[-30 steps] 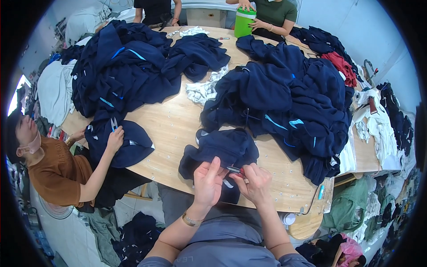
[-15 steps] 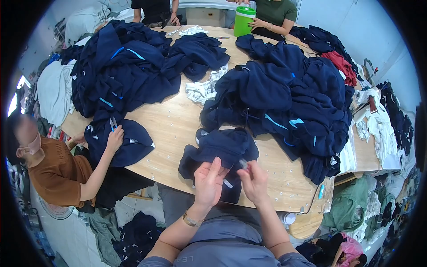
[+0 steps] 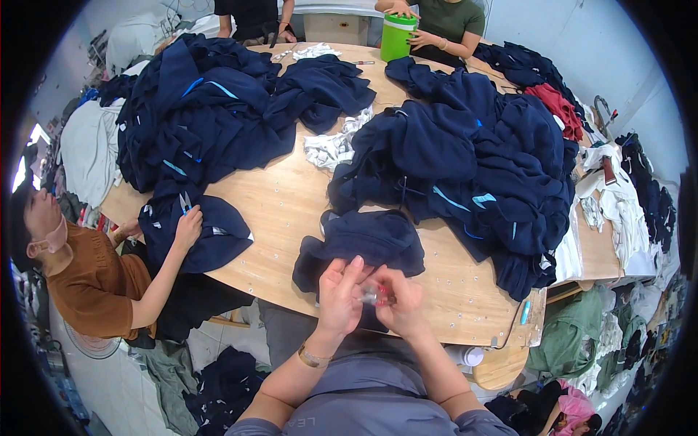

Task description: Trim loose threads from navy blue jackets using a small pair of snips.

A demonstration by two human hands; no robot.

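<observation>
Head view: navy garment [image 3: 372, 238] beyond both hands [image 3: 340, 296] [image 3: 403, 304], right around red snips [image 3: 382, 293], left's hold unclear.

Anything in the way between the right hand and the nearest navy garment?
Nothing visible: the right hand, holding a blurred red-and-metal tool, is at the near side of the navy garment, with the left hand close beside it.

Pale blue wall [image 3: 542, 36], light wooden table [image 3: 273, 190], tiled floor [image 3: 209, 343], daylight at left

My worktop [image 3: 283, 225] is brightly, evenly lit; glare far left; motion blur at my right hand [image 3: 401, 304]; dark, bent fisheye rim.
</observation>
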